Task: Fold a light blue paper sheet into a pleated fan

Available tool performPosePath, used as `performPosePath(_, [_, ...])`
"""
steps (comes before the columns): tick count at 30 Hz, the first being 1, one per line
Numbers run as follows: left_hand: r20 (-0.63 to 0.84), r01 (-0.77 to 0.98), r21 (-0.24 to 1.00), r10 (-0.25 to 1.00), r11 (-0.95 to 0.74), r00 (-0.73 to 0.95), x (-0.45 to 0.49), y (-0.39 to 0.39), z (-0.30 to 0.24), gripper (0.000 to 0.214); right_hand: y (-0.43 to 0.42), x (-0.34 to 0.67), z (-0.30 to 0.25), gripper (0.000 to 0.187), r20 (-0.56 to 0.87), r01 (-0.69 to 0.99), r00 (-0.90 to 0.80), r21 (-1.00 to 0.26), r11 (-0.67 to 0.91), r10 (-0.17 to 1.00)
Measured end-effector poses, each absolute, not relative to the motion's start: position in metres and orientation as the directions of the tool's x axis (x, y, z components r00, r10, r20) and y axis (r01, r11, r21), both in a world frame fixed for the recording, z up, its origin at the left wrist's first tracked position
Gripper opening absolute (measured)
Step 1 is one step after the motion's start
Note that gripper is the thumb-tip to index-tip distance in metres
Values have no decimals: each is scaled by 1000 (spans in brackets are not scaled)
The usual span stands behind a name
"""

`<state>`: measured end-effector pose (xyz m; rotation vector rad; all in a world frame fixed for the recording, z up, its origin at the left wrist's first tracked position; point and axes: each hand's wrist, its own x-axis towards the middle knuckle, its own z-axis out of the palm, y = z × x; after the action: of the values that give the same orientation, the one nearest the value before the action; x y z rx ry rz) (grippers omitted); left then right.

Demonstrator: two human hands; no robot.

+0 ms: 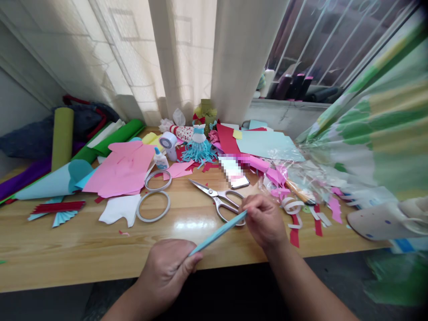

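A narrow strip of folded light-blue paper [219, 232] stretches at a slant between my two hands, above the table's front edge. My left hand [169, 267] is closed around its lower end, thumb lying along it. The upper end is pinched in the fingers of my right hand [264, 218]. Just beyond the strip lie metal scissors [217, 196], blades apart and pointing to the back left; my right hand hides part of their handles. Two rolls of tape, an upper one [147, 180] and a lower one [138, 214], rest left of the scissors.
Pink paper [122, 171], a glue bottle [161, 159] and a blue paper cone [56, 180] lie on the left. A phone [234, 174] sits behind the scissors. Paper scraps [317, 218] and a spotted mug [374, 223] occupy the right. Curtains [187, 53] hang behind.
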<state>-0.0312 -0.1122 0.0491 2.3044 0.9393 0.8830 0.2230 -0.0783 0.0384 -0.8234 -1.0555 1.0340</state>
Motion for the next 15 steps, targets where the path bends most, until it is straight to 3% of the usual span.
performPosePath(3, [322, 514, 594, 769, -619, 553, -40, -107, 47, 36, -74, 251, 49, 19, 387, -188, 294, -873, 450, 874])
performPosePath(5, [333, 561, 531, 765, -635, 551, -42, -104, 44, 34, -78, 254, 58, 4, 472, -23, 243, -871, 491, 847])
performPosePath(7, [371, 592, 462, 750, -661, 547, -40, -103, 41, 31, -86, 239, 67, 30, 569, 362, -121, -738, 570, 813])
performPosePath(9, [407, 605, 397, 723, -691, 559, -34, -102, 39, 28, -93, 213, 72, 55, 510, 563, -499, -424, 709, 701])
performPosePath(10, [414, 608, 365, 708, -705, 572, -30, -102, 39, 28, -95, 199, 72, 52, 437, 610, -600, -293, 736, 671])
performPosePath(12, [418, 607, 313, 680, -730, 602, -25, -100, 41, 28, -96, 175, 72, 25, 286, 643, -708, -118, 757, 646])
performPosePath(15, [419, 592, 266, 644, -761, 640, -26, -97, 51, 28, -93, 159, 71, 14, 170, 638, -756, -25, 770, 632])
